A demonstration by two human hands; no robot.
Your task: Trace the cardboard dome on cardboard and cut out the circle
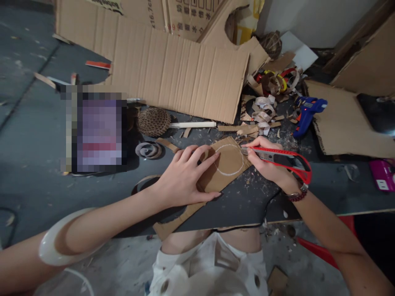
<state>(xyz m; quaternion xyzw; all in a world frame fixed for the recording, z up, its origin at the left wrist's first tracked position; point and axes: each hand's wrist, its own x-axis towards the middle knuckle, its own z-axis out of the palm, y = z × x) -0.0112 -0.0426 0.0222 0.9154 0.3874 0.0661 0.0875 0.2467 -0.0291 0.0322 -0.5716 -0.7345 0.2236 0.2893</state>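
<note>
A small piece of cardboard [212, 176] lies on the dark table, with a circle [230, 174] drawn on it in white. My left hand [188, 174] rests spread over its left part, fingers apart and pressing it down. In my right hand [267, 158] is a red utility knife [285, 155], its tip at the right edge of the drawn circle. How far the blade reaches into the cardboard cannot be made out. A curved cardboard scrap [177, 220] sticks out below my left hand, over the table's front edge.
A large corrugated sheet [182, 74] spans the back. Behind my hands lie a round corrugated piece [153, 121] on a white stick [194, 124] and a paper coil [149, 150]. A blue glue gun [308, 113] stands right of a heap of paper scraps [263, 109]. A blurred screen [100, 131] is at left.
</note>
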